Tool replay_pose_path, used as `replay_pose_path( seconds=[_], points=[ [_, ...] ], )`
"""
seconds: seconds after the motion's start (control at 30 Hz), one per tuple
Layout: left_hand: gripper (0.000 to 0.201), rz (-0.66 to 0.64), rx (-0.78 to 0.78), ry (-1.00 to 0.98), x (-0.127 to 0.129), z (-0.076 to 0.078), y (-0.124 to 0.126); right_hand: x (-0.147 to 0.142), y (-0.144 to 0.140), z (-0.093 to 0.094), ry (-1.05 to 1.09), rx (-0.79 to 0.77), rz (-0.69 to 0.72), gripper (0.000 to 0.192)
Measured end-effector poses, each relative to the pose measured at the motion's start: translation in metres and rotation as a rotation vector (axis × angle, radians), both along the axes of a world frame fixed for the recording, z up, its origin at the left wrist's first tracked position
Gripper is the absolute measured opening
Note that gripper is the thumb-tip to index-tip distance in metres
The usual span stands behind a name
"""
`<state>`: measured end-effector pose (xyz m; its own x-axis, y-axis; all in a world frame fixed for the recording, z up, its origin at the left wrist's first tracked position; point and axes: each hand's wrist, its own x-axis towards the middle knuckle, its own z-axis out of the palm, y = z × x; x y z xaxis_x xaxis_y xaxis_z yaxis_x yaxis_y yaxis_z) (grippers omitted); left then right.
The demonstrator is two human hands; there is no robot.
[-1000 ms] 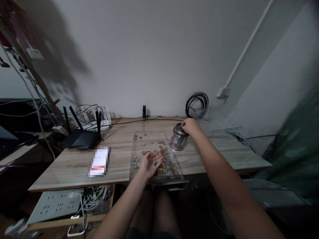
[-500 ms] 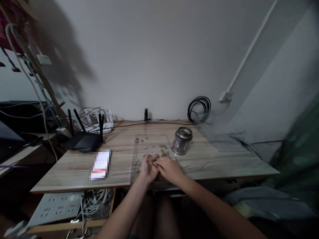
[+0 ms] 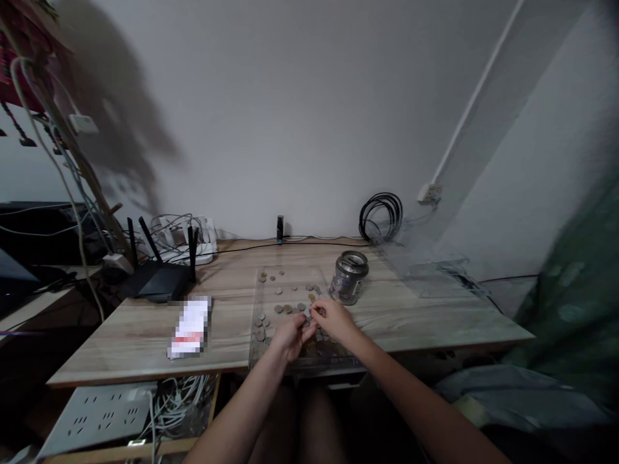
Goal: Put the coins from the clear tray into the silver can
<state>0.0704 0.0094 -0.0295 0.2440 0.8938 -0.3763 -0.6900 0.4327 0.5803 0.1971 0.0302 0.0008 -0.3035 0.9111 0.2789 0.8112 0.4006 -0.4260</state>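
in the head view, two bare hands meet low over a clear, shallow tray [image 3: 302, 276] at the near edge of a wood-grained bench [image 3: 120, 335], among scattered coins [image 3: 260, 335]. the left hand [image 3: 289, 339] is half curled with its palm turned up, probably to serve as a small dish; whether its fingers close on anything cannot be told. the right hand [image 3: 336, 320] reaches in from the right, thumb and forefinger drawn together in a pinch beside the left hand's fingers, a grip suited to small, flat pieces, though no coin can be made out between the tips. silver-toned and yellowish coins lie loose in the tray, spread at the left and far end and partly covered by the hands; its raised edges presumably keep them from rolling away. just beyond the right hand, at the tray's far right, a patterned metal tin [image 3: 349, 278] stands upright on the bench, within easy reach; its lid shows a dark slot, its contents hidden. to the left, a pixelated phone [image 3: 190, 327] lies flat, apart from the coins, with a black router [image 3: 159, 280] behind it. below the near left edge, an open drawer [image 3: 167, 446] holds a white power strip [image 3: 104, 415] and bundled white cables [image 3: 178, 399]. a coiled black cable [image 3: 380, 217] leans against the far wall [image 3: 300, 129].
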Motion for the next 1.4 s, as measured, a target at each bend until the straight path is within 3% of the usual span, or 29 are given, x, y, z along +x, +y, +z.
replay_pose_path(
  seconds=[0.23,0.33,0.4,0.47,0.53,0.6,0.7,0.83,0.93,1.0,1.1,1.2,1.27,1.4],
  points=[
    [0.017,-0.023,0.109,0.184,0.001,0.005,-0.003,-0.006,-0.004,-0.003,0.126,0.036,0.007,0.012],
    [0.014,-0.039,0.123,0.191,0.000,0.007,-0.004,0.004,0.003,0.008,0.190,-0.001,0.041,0.016],
    [0.015,-0.031,0.099,0.181,0.000,0.008,-0.004,0.023,0.016,0.029,0.220,0.110,-0.101,0.021],
    [0.016,-0.016,0.046,0.164,0.000,0.009,-0.004,0.047,0.036,0.055,0.173,0.284,-0.377,0.026],
    [0.015,-0.011,0.002,0.143,-0.001,0.010,-0.004,0.069,0.059,0.078,0.021,0.271,-0.553,0.023],
    [0.015,-0.015,-0.007,0.124,-0.001,0.011,-0.004,0.083,0.080,0.091,-0.143,0.182,-0.600,0.018],
    [0.016,-0.029,0.004,0.103,-0.001,0.012,-0.005,0.087,0.099,0.093,-0.269,0.130,-0.617,0.017],
    [0.017,-0.040,-0.006,0.049,-0.002,0.012,-0.005,0.076,0.096,0.093,-0.333,0.157,-0.635,0.022],
    [0.018,-0.045,-0.040,-0.013,-0.003,0.010,-0.003,0.053,0.068,0.088,-0.314,0.295,-0.547,0.028],
    [0.019,-0.055,-0.056,-0.042,-0.003,0.008,-0.002,0.029,0.040,0.074,-0.294,0.312,-0.343,0.028],
    [0.016,-0.003,-0.076,-0.056,-0.004,0.006,0.000,-0.005,0.002,0.042,-0.339,0.110,0.029,0.021],
    [0.017,0.004,-0.062,-0.098,-0.005,0.003,0.001,-0.013,-0.009,0.029,-0.304,0.061,0.146,0.017],
    [0.022,-0.060,-0.038,-0.135,-0.006,0.002,0.001,0.001,0.005,0.040,-0.199,0.109,0.027,0.021],
    [0.027,-0.121,0.005,-0.146,-0.008,0.002,0.000,0.051,0.058,0.082,-0.067,0.294,-0.489,0.030]
  ],
)
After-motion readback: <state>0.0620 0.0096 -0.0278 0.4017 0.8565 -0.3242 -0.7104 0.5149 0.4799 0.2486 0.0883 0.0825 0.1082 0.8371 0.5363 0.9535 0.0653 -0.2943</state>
